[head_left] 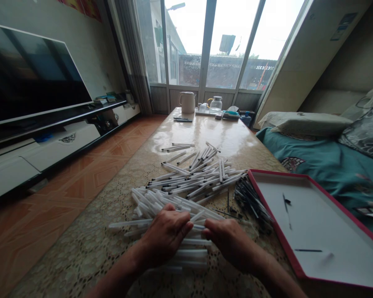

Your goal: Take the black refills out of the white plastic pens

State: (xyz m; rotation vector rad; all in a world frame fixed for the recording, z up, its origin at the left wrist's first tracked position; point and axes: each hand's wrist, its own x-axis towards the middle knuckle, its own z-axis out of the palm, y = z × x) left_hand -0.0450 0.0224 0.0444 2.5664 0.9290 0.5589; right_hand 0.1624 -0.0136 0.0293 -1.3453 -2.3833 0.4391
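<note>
My left hand (166, 231) is closed over the near edge of a heap of translucent white pen barrels (155, 203), its thumb and fingers pinched on a pen barrel (197, 215). Facing it, my right hand (228, 240) is also pinched; anything small between its fingertips is hidden. More loose barrels (191, 253) lie below and between the hands. Beyond the heap, white pens with dark tips (186, 181) spread across the patterned table (90, 236). To the right of them is a pile of black pen parts (253, 203), with a few small dark pieces (233, 210) beside it.
A red-rimmed white tray (329, 223) at right holds a few dark pen pieces (308, 250). At the table's far end stand a beige jug (187, 102), a glass pot (216, 105) and a tissue pack (231, 114). A bed or sofa (273, 140) flanks the right, a TV cabinet (62, 145) the left.
</note>
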